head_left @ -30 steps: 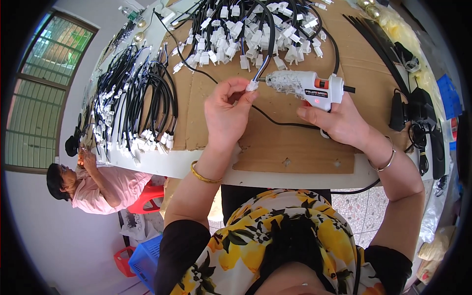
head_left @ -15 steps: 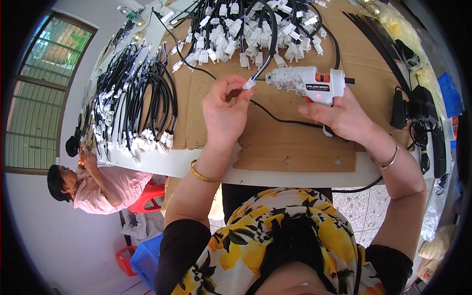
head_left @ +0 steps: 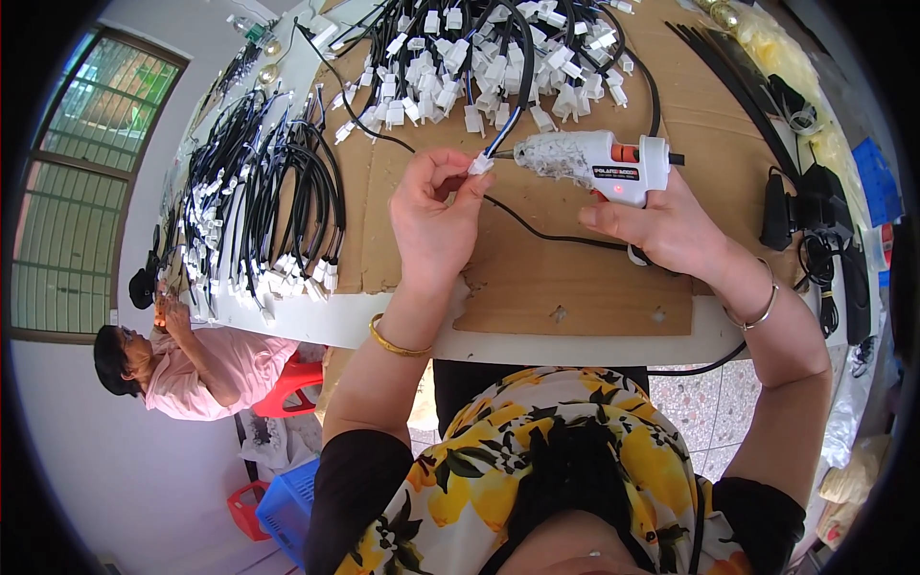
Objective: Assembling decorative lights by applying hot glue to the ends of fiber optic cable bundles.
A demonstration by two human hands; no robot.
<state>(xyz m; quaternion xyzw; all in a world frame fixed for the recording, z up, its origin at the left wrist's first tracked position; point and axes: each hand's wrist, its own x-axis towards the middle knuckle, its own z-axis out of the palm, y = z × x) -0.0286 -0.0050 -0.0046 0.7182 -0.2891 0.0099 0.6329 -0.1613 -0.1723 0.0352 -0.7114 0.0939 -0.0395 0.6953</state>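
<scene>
Between the thumb and fingers of my left hand (head_left: 438,206) is a small white plug connector (head_left: 481,164). Blue and white wires run up from it into a black cable sleeve (head_left: 526,72). My right hand (head_left: 661,218) is wrapped round the grip of a white glue gun (head_left: 594,165), its thumb along the near side. The gun points left, and its nozzle reaches the wire end of the connector; whether it touches cannot be made out. Stringy clear glue coats the gun's front, and a red light shows on its body.
Many white-plugged black cables (head_left: 450,77) lie piled at the far side on a cardboard sheet (head_left: 585,287). Another cable bundle (head_left: 278,192) lies left. Black power adapters (head_left: 824,206) and black sticks (head_left: 733,86) are at right. A co-worker in pink (head_left: 211,369) sits at the left edge.
My left hand has shifted slightly left with the connector. The glue gun has moved a little left too, its nozzle staying by the wires.
</scene>
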